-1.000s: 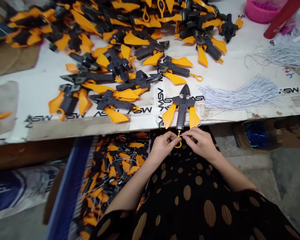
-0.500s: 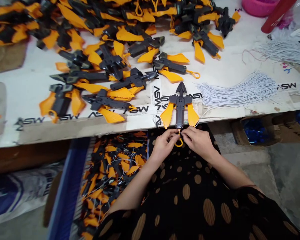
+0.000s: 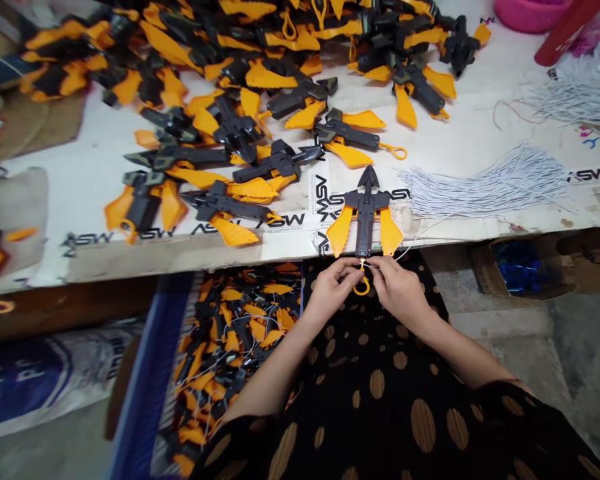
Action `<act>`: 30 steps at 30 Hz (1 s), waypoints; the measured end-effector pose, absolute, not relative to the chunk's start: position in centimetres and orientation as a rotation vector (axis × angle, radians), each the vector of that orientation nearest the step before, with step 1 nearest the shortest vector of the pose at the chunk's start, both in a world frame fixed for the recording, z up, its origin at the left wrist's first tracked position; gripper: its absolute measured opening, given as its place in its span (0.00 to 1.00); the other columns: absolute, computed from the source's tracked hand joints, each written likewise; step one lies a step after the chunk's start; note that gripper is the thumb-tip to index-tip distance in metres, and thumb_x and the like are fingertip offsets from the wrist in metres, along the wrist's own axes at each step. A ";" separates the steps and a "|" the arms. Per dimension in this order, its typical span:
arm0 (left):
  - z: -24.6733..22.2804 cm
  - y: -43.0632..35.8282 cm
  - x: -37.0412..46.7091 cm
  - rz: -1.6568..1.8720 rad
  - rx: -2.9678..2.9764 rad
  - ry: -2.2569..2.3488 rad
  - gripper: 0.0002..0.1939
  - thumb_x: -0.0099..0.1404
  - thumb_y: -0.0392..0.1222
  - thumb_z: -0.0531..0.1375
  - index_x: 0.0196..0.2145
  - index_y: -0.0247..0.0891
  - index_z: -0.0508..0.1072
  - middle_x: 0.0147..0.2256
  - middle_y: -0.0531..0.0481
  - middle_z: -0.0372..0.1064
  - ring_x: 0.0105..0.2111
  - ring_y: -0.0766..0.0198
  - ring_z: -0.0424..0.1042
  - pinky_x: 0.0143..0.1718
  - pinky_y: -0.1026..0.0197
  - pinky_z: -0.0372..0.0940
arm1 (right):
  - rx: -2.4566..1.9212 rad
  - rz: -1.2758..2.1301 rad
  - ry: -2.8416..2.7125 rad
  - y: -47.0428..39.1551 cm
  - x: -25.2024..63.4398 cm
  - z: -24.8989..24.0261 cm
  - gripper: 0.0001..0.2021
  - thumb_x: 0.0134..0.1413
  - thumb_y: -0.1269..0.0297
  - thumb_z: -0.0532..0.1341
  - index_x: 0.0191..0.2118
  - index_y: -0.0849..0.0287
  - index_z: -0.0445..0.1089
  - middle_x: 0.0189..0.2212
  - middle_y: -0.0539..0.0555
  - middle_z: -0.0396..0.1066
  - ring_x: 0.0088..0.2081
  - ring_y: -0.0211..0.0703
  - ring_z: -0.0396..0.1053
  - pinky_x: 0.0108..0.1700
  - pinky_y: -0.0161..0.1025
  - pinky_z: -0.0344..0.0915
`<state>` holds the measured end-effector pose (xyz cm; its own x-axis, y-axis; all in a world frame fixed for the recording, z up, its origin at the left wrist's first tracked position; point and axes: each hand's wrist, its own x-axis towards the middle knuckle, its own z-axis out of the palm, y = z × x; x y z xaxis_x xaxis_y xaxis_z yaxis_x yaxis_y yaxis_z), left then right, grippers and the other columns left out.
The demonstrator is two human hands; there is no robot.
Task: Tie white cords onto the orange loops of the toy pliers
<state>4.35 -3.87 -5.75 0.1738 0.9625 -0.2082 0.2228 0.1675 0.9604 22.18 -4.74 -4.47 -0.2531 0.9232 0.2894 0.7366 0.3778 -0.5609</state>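
Note:
A black toy with an arrow-shaped tip and two orange wings [image 3: 365,220] lies at the table's front edge, its tip pointing away from me. From its near end an orange pull ring [image 3: 362,288] hangs over the edge. My left hand [image 3: 333,290] is closed, thumb and forefinger pinching the stem of that ring. Right beside it, my right hand [image 3: 400,288] pinches a thin white string [image 3: 406,252] against the same stem. The string runs back up past the right wing. A small white loop shows around the stem, but the fingertips hide its details.
A bundle of white strings [image 3: 485,180] lies to the right on the table [image 3: 280,257]. Several similar toys [image 3: 230,203] are piled left and behind. Below the edge stands a blue crate [image 3: 147,373] full of toys. A pink bowl [image 3: 530,13] sits far right.
The view has shifted slightly, so everything sits a little further right. Both hands stay at the ring's stem; more white string shows between the fingertips.

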 end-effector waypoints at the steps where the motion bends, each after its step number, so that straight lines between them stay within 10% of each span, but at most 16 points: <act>1: -5.8 -3.7 4.3 0.806 1.293 1.273 0.21 0.64 0.55 0.62 0.46 0.36 0.74 0.30 0.51 0.75 0.27 0.66 0.72 0.30 0.65 0.66 | -1.447 0.420 -2.053 -4.7 22.2 -4.5 0.10 0.70 0.68 0.54 0.50 0.57 0.70 0.44 0.54 0.79 0.38 0.41 0.77 0.35 0.35 0.64; 9: -5.7 -2.1 4.5 0.812 1.464 1.300 0.17 0.69 0.54 0.56 0.33 0.37 0.72 0.21 0.57 0.65 0.21 0.69 0.64 0.26 0.67 0.60 | -1.428 0.382 -2.175 -3.6 22.1 -3.3 0.10 0.72 0.63 0.54 0.48 0.56 0.72 0.42 0.53 0.77 0.36 0.38 0.76 0.32 0.33 0.62; 20: -2.7 -4.3 -0.4 1.172 1.479 1.553 0.13 0.71 0.47 0.57 0.33 0.37 0.74 0.28 0.51 0.76 0.24 0.69 0.69 0.30 0.66 0.65 | -1.320 0.272 -2.306 -2.7 23.0 -2.7 0.13 0.70 0.62 0.56 0.53 0.57 0.75 0.42 0.55 0.72 0.36 0.38 0.72 0.32 0.34 0.64; 26: -2.3 -5.1 -1.2 1.113 1.562 1.494 0.12 0.71 0.45 0.58 0.32 0.37 0.74 0.28 0.52 0.76 0.24 0.69 0.69 0.29 0.66 0.65 | -1.023 0.588 -2.144 -2.5 20.3 -1.9 0.14 0.70 0.62 0.57 0.56 0.56 0.72 0.52 0.56 0.74 0.49 0.40 0.75 0.44 0.33 0.71; 30: -2.5 -5.2 0.0 1.133 1.525 1.441 0.13 0.71 0.46 0.58 0.32 0.37 0.74 0.24 0.53 0.73 0.23 0.69 0.69 0.28 0.66 0.65 | -0.878 0.792 -2.020 -2.3 18.5 -2.5 0.11 0.71 0.63 0.56 0.50 0.55 0.75 0.42 0.54 0.78 0.43 0.37 0.76 0.45 0.33 0.71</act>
